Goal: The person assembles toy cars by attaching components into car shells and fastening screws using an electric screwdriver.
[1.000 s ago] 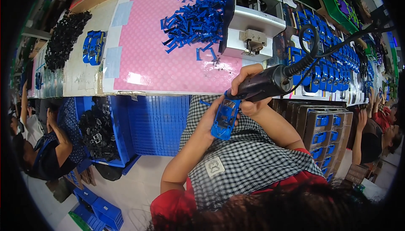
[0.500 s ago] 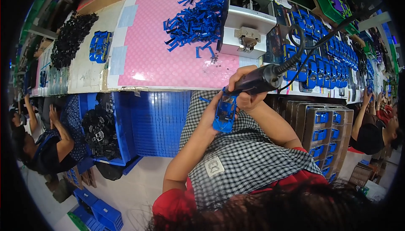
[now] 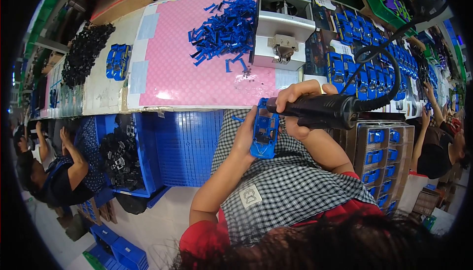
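My left hand (image 3: 243, 139) is closed around a blue toy car body (image 3: 265, 146), held over my lap just off the table's front edge. A small blue plastic piece (image 3: 238, 118) sticks out beside the left fingers. In my right hand (image 3: 297, 95) is a black corded electric screwdriver (image 3: 322, 111), lying nearly level. Its front end points at the upper end of the car body; the tip is hidden by fingers and the car, so I cannot tell whether it touches. The screwdriver's cable (image 3: 391, 68) loops up to the right.
A pile of blue plastic pieces (image 3: 224, 28) lies on the pink mat (image 3: 172, 73), beside a silver box-shaped machine (image 3: 282, 28). Rows of blue car bodies (image 3: 364, 80) stand to the right. Black parts fill a blue crate (image 3: 148, 156) at left. Other people sit on both sides.
The screwdriver has swung from a slanted to a nearly level position, its rear end moving right and down. The car body is turned slightly in my left hand.
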### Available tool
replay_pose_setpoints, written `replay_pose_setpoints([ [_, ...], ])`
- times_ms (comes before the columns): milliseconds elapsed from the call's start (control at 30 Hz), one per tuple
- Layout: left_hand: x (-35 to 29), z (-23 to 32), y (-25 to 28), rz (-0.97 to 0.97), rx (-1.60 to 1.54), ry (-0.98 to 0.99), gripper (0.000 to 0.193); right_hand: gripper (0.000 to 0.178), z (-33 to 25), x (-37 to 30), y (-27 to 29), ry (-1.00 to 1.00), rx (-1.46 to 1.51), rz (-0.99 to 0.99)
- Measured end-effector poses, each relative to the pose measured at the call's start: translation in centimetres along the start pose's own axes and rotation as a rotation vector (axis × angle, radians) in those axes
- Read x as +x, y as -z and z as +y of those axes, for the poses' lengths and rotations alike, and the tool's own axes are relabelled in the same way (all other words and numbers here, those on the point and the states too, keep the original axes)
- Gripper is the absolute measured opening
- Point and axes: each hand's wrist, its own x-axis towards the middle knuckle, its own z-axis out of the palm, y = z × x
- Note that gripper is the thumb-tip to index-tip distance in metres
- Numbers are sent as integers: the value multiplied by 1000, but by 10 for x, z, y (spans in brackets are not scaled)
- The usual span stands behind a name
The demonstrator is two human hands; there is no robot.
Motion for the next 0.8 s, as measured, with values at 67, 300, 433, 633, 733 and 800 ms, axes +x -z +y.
replay_pose_setpoints([
  [67, 8, 1, 5, -87, 38, 27, 46, 83, 7, 3, 11, 55, 29, -31],
  [300, 42, 9, 26, -162, 48, 56, 49, 75, 10, 18, 11, -1, -48, -37],
  [433, 44, 9, 24, -216, -18, 49, 51, 75, 20, 16, 1, -68, -47, 139],
  [633, 44, 11, 25, -186, 31, 55, 52, 72, 25, 21, -6, -138, -49, 191],
  [733, 43, 11, 24, -171, 26, 70, 52, 71, 29, 20, -5, -180, -57, 190],
  [800, 43, 11, 25, -176, 10, 75, 52, 71, 29, 20, -4, -186, -66, 206],
])
